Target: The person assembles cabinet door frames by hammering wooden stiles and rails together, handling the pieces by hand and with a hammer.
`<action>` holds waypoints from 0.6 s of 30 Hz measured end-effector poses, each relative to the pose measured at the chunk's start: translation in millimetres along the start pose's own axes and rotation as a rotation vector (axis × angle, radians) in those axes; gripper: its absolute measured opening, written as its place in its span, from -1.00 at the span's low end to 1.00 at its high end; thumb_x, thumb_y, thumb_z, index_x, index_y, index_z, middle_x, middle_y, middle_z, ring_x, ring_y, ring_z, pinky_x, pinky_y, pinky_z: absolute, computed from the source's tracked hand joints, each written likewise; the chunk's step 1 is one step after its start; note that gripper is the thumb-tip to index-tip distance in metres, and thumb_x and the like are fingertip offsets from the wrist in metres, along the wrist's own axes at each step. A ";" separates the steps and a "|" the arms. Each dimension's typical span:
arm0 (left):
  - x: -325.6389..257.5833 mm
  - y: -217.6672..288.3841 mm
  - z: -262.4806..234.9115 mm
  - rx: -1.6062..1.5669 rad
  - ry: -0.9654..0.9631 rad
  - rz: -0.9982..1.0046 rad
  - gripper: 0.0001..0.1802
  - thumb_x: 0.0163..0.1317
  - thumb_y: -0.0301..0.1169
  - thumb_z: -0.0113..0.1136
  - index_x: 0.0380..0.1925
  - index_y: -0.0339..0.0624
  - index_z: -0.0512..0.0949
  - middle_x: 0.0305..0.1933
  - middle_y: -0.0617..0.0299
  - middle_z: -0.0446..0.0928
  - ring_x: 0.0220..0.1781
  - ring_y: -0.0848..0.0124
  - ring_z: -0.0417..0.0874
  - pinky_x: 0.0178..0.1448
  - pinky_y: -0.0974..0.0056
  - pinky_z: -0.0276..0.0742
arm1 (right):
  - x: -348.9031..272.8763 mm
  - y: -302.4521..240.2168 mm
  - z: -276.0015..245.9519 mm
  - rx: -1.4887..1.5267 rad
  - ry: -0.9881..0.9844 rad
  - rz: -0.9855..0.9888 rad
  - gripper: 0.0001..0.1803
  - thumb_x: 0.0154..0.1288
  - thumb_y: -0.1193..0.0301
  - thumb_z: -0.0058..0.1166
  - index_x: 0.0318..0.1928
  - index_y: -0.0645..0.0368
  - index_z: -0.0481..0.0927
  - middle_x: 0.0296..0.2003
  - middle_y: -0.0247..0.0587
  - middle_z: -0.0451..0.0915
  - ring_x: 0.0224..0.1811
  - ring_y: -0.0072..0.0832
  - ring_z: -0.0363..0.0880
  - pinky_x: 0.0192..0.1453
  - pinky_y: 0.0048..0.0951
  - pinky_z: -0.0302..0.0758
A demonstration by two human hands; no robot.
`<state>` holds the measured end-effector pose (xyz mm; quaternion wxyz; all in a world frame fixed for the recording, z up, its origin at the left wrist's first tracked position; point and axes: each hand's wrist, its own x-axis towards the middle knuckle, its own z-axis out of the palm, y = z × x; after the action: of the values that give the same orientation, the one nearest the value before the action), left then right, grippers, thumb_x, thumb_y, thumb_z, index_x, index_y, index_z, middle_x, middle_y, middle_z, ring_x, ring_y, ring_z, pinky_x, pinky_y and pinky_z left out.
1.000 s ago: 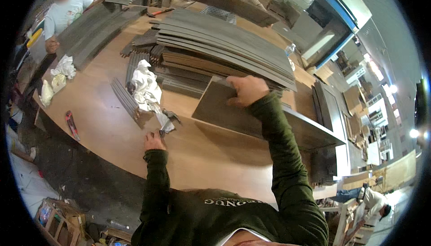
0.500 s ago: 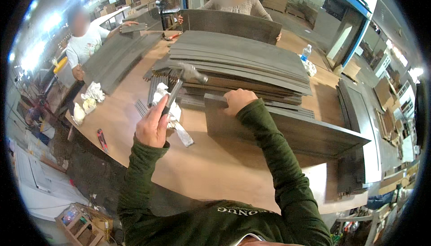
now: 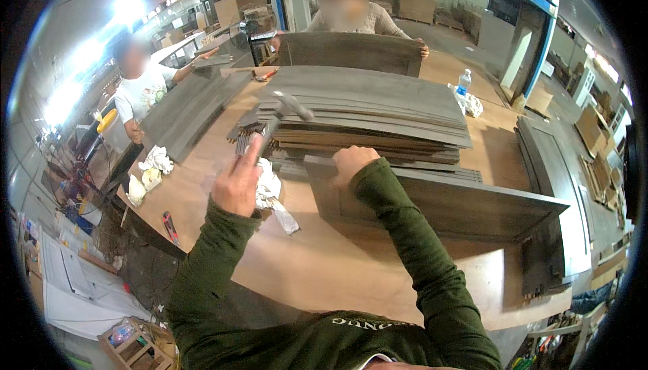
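Note:
My left hand (image 3: pixel 236 179) grips a claw hammer (image 3: pixel 291 105) by its handle, the metal head raised over the left end of the stack; motion smears it slightly. A dark grey framed panel (image 3: pixel 466 209) stands on its long edge in front of me. Over the top of its left end my right hand (image 3: pixel 355 165) is closed, the fingertips hidden behind it. Beyond the panel lies a tall stack of grey boards (image 3: pixel 378 93). Crumpled white paper (image 3: pixel 268 191) sits beside my left hand, left of the panel.
A red utility knife (image 3: pixel 170 227) lies near the table's left edge, by more crumpled paper (image 3: pixel 156 161). A water bottle (image 3: pixel 464 82) stands behind the stack. More panels (image 3: pixel 540 157) lie at the right. One co-worker (image 3: pixel 145 86) is at left; another across holds a board (image 3: pixel 351 53).
The whole view has tilted, so the table sits lower in it. My left hand and the hammer have risen relative to the stack. My right hand stays on the panel's left end.

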<state>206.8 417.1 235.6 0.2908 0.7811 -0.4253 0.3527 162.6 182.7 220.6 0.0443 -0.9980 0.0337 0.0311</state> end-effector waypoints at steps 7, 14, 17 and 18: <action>7.5 -7.9 3.2 -0.078 -0.212 0.146 -0.40 0.01 -0.54 0.05 0.15 0.03 0.30 -0.49 0.08 0.38 -0.53 0.16 0.44 -0.45 0.16 0.39 | 3.8 3.2 -0.1 -0.011 -0.014 -0.022 -0.61 -0.12 0.13 0.16 -0.36 0.18 0.60 -0.41 -0.08 0.60 -0.30 -0.24 0.59 -0.22 -0.30 0.53; -14.8 -10.2 5.5 0.145 -0.423 0.066 -0.39 -0.02 -0.55 0.07 0.14 0.01 0.31 -0.53 0.08 0.38 -0.53 0.18 0.45 -0.45 0.20 0.40 | 4.0 4.2 4.8 0.010 0.045 -0.019 -0.64 -0.13 0.16 0.13 -0.41 0.21 0.61 -0.46 -0.08 0.60 -0.34 -0.24 0.60 -0.25 -0.32 0.54; -11.4 -12.1 6.1 -0.048 -0.189 0.017 -0.40 -0.02 -0.58 0.05 0.13 -0.04 0.32 -0.47 0.05 0.43 -0.49 0.14 0.45 -0.40 0.19 0.41 | 1.7 0.7 0.5 -0.005 0.001 0.007 -0.64 -0.12 0.16 0.13 -0.41 0.21 0.60 -0.47 -0.07 0.59 -0.35 -0.24 0.60 -0.26 -0.32 0.54; -8.0 -6.9 8.0 -0.094 -0.093 -0.017 -0.40 -0.02 -0.58 0.04 0.13 -0.04 0.32 -0.46 0.05 0.43 -0.48 0.12 0.45 -0.39 0.18 0.41 | 1.9 1.5 2.5 0.004 0.011 0.000 -0.64 -0.11 0.16 0.13 -0.41 0.20 0.60 -0.47 -0.07 0.59 -0.35 -0.24 0.60 -0.27 -0.32 0.54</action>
<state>212.1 418.0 223.5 0.3103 0.7857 -0.4477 0.2933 164.3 181.3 217.9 0.0462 -0.9980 0.0342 0.0254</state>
